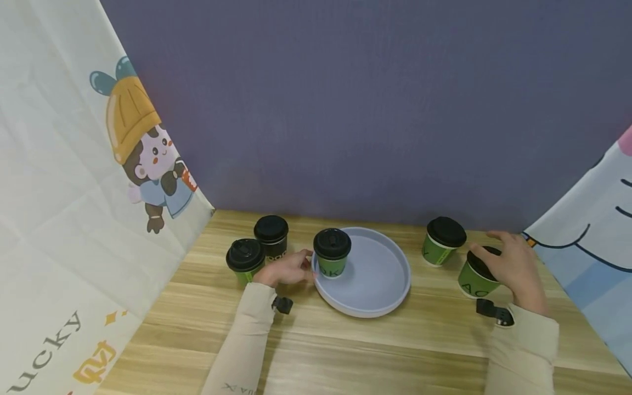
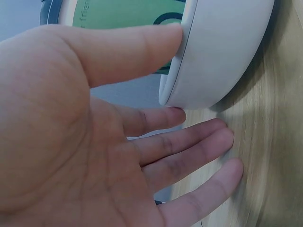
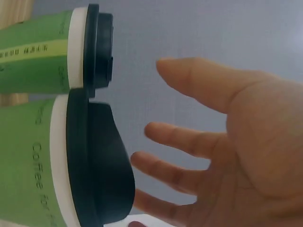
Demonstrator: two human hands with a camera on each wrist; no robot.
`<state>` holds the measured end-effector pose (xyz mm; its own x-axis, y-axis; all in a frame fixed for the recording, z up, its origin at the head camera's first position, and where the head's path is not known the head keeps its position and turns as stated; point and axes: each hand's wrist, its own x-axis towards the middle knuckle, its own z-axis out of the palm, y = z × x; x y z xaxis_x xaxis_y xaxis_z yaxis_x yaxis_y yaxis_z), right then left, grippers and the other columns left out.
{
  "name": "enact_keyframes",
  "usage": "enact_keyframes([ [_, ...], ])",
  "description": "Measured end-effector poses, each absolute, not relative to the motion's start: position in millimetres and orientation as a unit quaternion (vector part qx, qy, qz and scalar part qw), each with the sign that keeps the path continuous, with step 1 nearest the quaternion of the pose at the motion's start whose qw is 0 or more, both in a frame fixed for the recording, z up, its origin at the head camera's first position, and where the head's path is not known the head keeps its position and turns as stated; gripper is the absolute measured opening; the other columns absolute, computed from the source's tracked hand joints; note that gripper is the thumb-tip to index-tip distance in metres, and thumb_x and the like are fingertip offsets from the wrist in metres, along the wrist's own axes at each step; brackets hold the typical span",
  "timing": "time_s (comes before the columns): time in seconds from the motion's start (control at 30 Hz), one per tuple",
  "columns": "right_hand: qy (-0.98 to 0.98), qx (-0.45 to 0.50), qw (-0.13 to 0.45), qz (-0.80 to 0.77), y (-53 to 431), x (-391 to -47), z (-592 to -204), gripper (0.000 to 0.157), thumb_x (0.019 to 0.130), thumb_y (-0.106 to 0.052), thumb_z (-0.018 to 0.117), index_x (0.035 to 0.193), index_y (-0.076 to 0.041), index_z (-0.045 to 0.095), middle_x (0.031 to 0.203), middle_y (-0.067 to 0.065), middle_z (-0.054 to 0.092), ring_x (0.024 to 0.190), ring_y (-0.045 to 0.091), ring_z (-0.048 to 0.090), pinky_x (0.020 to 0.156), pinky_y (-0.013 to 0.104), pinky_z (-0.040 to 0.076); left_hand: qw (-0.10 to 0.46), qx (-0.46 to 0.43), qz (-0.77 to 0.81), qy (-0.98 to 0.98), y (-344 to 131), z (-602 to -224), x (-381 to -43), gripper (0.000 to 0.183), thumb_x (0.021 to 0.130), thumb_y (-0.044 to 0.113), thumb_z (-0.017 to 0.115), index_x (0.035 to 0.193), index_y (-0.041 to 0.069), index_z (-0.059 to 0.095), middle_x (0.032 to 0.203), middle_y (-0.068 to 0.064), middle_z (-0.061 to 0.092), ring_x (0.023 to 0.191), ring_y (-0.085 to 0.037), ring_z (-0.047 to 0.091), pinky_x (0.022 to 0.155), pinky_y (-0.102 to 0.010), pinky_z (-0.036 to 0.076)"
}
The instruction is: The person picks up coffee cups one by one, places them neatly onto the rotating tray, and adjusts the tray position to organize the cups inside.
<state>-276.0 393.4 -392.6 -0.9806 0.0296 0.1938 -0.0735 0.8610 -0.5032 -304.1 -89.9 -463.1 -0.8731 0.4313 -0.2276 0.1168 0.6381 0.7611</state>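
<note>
My left hand (image 1: pixel 288 267) is beside the left edge of a round, pale grey-blue tray (image 1: pixel 375 277). In the left wrist view its thumb lies over the tray's rim (image 2: pixel 215 56), while the other fingers extend straight along the outer side near the wood. On the tray's left part stands a green paper cup (image 1: pixel 332 253) with a black lid. At the right, my right hand (image 1: pixel 515 269) hovers around the lid of another green paper cup (image 1: pixel 476 281). Seen from the right wrist, thumb and fingers are spread apart beside that cup's black lid (image 3: pixel 102 165), gripping nothing.
Behind the right-hand cup stands another green lidded cup (image 1: pixel 443 241). Left of my left hand are a green cup (image 1: pixel 245 259) and a dark cup (image 1: pixel 271 233), both black-lidded. A dark partition (image 1: pixel 345 109) rises along the back of the wooden table (image 1: pixel 355 351).
</note>
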Motion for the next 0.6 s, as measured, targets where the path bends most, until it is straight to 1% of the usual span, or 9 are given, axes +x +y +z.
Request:
enact_keyframes([
  [0.03,-0.960,0.013,0.091,0.265,395,-276,-393,0.074,0.105,-0.041,0.055,0.148,0.016,0.036,0.148,0.048,0.027,0.136,0.067,0.020,0.109,0.079,0.015,0.195,0.156,0.392,0.885,-90,-463,-304,0.066,0.096,0.020,0.071,0.152,0.001,0.041,0.123,-0.018,0.064,0.111,-0.028,0.062,0.097,-0.044,0.051],
  [0.13,-0.962,0.015,0.058,0.265,399,-274,-393,0.079,0.104,-0.043,0.056,0.149,0.018,0.032,0.149,0.050,0.023,0.133,0.069,0.023,0.103,0.079,0.025,0.191,0.155,0.385,0.889,-90,-462,-302,0.060,0.099,0.019,0.066,0.150,0.000,0.043,0.122,-0.018,0.065,0.108,-0.027,0.063,0.094,-0.042,0.052],
  [0.27,-0.970,0.014,0.005,0.244,401,-269,-394,0.087,0.103,-0.047,0.056,0.151,0.019,0.026,0.146,0.053,0.024,0.126,0.071,0.031,0.095,0.076,0.037,0.187,0.155,0.376,0.894,-91,-461,-300,0.055,0.101,0.019,0.063,0.149,0.000,0.044,0.120,-0.017,0.066,0.106,-0.025,0.063,0.092,-0.041,0.052],
  [0.37,-0.974,0.012,-0.017,0.227,401,-266,-394,0.088,0.103,-0.048,0.056,0.151,0.019,0.025,0.143,0.054,0.026,0.123,0.071,0.033,0.095,0.076,0.038,0.185,0.159,0.372,0.895,-92,-461,-299,0.053,0.102,0.019,0.061,0.149,0.000,0.045,0.118,-0.016,0.066,0.103,-0.023,0.063,0.090,-0.039,0.052],
  [0.5,-0.972,0.009,-0.032,0.231,399,-260,-395,0.091,0.101,-0.047,0.059,0.152,0.019,0.022,0.143,0.056,0.021,0.125,0.073,0.028,0.096,0.077,0.036,0.186,0.161,0.373,0.895,-93,-461,-296,0.052,0.103,0.018,0.060,0.149,-0.001,0.045,0.116,-0.015,0.066,0.100,-0.021,0.063,0.088,-0.038,0.052],
  [0.6,-0.970,0.001,-0.046,0.237,399,-257,-396,0.097,0.099,-0.049,0.062,0.154,0.018,0.016,0.145,0.057,0.015,0.127,0.074,0.023,0.097,0.079,0.033,0.187,0.160,0.371,0.896,-94,-462,-295,0.052,0.103,0.018,0.060,0.149,0.000,0.045,0.115,-0.014,0.066,0.099,-0.021,0.062,0.087,-0.037,0.052],
])
